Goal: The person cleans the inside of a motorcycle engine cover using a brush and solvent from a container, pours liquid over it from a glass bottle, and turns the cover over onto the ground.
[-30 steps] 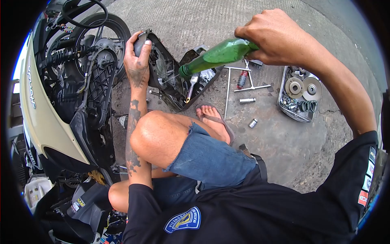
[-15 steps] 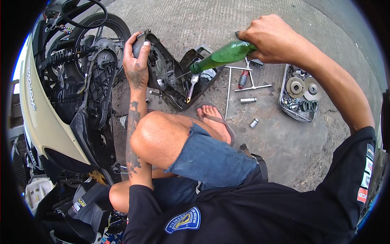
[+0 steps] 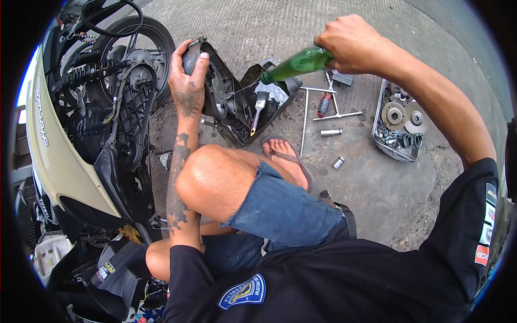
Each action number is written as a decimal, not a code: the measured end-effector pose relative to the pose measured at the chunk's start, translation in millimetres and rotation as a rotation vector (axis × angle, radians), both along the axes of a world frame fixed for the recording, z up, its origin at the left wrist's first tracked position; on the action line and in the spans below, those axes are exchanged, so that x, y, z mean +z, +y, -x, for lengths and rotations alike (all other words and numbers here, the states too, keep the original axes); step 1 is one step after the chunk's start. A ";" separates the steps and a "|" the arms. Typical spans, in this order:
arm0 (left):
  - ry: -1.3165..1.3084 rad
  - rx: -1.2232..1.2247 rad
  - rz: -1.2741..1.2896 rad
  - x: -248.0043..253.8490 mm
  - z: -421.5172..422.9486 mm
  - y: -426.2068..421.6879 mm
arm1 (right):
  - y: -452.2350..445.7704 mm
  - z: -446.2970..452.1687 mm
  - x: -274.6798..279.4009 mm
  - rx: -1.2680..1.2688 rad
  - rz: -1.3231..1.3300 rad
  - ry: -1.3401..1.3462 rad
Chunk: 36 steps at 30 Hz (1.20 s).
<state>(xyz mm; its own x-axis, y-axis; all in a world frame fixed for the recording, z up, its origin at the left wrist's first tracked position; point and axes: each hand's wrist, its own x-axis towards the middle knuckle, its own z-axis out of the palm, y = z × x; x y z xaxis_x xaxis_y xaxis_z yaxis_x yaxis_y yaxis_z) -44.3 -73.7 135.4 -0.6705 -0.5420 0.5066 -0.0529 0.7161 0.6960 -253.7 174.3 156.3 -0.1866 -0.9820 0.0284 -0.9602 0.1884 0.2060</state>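
Observation:
My left hand [image 3: 188, 81] is closed around the upper edge of a dark scooter transmission cover [image 3: 216, 89], held tilted up with its inner side facing right. In my right hand [image 3: 355, 46] is a green glass bottle [image 3: 296, 64], gripped near its base, with the neck pointing down and left. A thin stream of liquid runs from its mouth onto the inside of the cover. Below them sits a black plastic pan [image 3: 292, 89] with some liquid in it. A paintbrush [image 3: 259, 110] leans inside this pan, bristles up.
A scooter [image 3: 70, 156] with its drive side exposed stands at left. Right of the pan lie a T-handle wrench [image 3: 305, 121], a red-handled screwdriver [image 3: 324, 105] and two sockets [image 3: 330, 132]. Farther right, a metal tray [image 3: 396, 153] holds clutch and pulley parts.
The cover and my left hand have shifted slightly right. The bottle's neck has moved a little up and right, while liquid still streams from it.

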 end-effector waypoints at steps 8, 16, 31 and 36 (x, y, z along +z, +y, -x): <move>-0.052 0.013 0.087 1.6 6.1 12.2 | 0.1 11.9 3.3 -0.099 0.049 0.015; -0.061 0.017 0.095 1.9 5.9 13.1 | 2.9 25.4 15.6 -0.105 -0.089 -0.049; -0.115 0.013 0.162 3.2 8.1 12.5 | 11.4 12.9 56.1 -0.215 -0.017 -0.083; -0.105 0.000 0.112 3.1 6.6 12.4 | 13.4 6.6 46.6 -0.192 -0.063 -0.109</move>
